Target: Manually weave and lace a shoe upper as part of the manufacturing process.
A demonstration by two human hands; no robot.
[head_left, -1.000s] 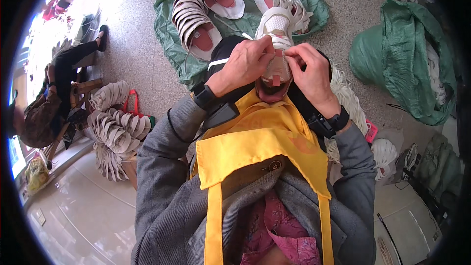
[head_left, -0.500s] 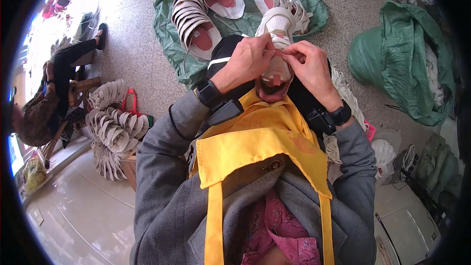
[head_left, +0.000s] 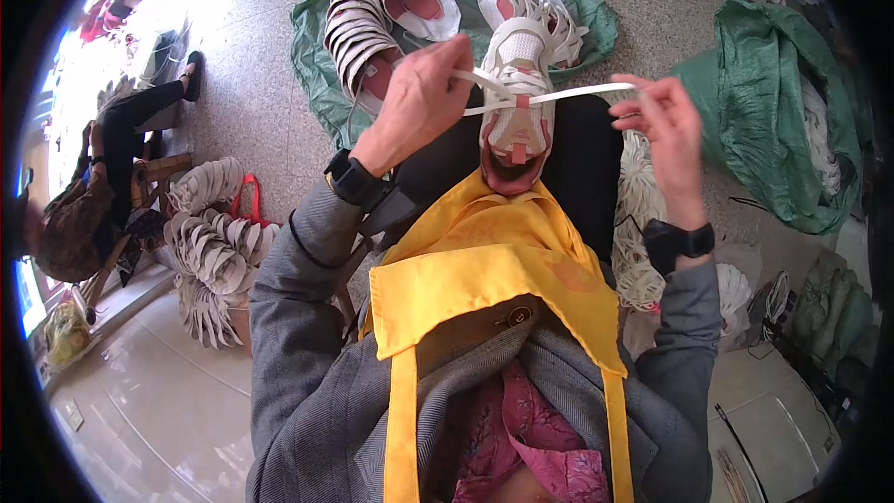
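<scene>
A white and beige sneaker (head_left: pixel 518 135) with a pink lining rests between my knees, its toe away from me and its heel opening toward my yellow apron (head_left: pixel 484 291). A flat white shoelace (head_left: pixel 582 91) passes through a small pink loop (head_left: pixel 522 102) on the tongue and is drawn out to both sides. My left hand (head_left: pixel 416 101), left of the sneaker, is closed round one length of the lace. Out to the right, my right hand (head_left: pixel 663 121) pinches the other end; its fingers are slightly blurred.
Stacked shoe uppers (head_left: pixel 358 33) lie on a green woven sheet (head_left: pixel 312 47) ahead. White laces (head_left: pixel 640 256) hang in bundles by my right knee. Beyond stands a bulging green sack (head_left: pixel 768 112). More stacked pieces (head_left: pixel 214 256) and a seated person (head_left: pixel 74 224) are at left.
My hands, close together at the tongue before, have spread apart left and right. The white lace is now pulled out long through the pink loop.
</scene>
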